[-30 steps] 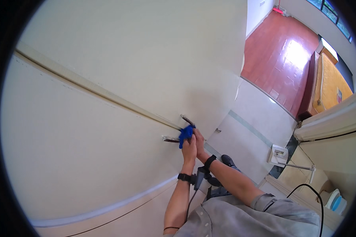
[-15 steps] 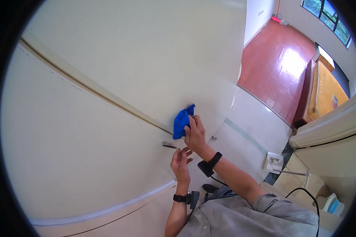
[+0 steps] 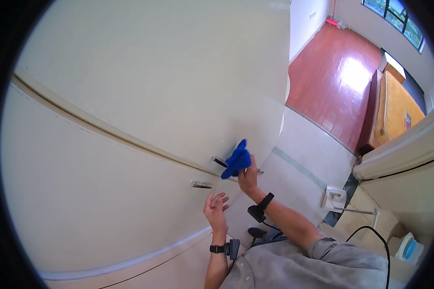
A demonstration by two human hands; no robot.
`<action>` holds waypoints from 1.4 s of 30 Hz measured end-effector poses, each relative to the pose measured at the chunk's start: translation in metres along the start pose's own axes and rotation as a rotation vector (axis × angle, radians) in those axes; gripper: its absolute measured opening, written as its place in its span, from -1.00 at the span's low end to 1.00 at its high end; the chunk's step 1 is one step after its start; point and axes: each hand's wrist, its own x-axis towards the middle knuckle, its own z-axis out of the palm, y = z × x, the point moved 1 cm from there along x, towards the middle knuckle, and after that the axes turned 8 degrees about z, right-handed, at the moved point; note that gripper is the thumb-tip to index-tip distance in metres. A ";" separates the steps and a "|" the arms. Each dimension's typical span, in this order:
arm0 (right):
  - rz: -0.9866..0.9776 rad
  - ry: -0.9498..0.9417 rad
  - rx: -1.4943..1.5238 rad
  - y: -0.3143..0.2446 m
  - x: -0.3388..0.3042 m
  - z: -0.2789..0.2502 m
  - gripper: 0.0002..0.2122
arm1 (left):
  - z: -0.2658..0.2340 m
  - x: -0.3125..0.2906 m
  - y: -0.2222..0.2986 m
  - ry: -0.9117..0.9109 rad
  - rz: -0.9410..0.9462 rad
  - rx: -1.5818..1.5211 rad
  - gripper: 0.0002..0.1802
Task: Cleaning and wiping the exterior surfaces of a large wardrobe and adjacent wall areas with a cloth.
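A folded blue cloth [image 3: 238, 161] is gripped in my right hand [image 3: 249, 179], against or just off the cream cabinet door [image 3: 169, 86]. Its lower left edge lies beside a dark, slim handle [image 3: 220, 162] on that door and covers part of it. My left hand [image 3: 215, 210] is empty, fingers slightly curled and apart, in front of the lower cream door [image 3: 106, 192]. Just above that hand is a second metal handle [image 3: 201, 184]. Between the two doors runs a long gap [image 3: 106, 127]. Each wrist wears a black strap with a small box.
A small metal knob [image 3: 260, 171] sits right of the cloth. To the right are a pale floor strip [image 3: 313, 139], a white box with a rod [image 3: 334, 199] and a round white-and-blue container [image 3: 410, 248]. Farther off, a yellow mattress [image 3: 398, 108] stands on reddish flooring [image 3: 318, 67].
My right hand has shifted right and slightly down with the cloth, uncovering part of the upper handle. The left hand has drawn down, away from the right hand.
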 end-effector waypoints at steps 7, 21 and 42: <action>-0.505 0.147 -0.037 -0.159 0.089 0.025 -0.54 | 0.001 -0.006 0.013 0.112 -0.061 -0.012 -0.44; -0.153 -0.134 -0.384 -0.008 0.044 -0.002 -0.59 | 0.078 0.035 0.021 -0.123 0.038 0.074 -0.70; -0.070 -0.191 -0.240 -0.022 0.081 -0.014 -0.70 | 0.124 0.056 -0.015 -0.019 0.279 0.081 -0.57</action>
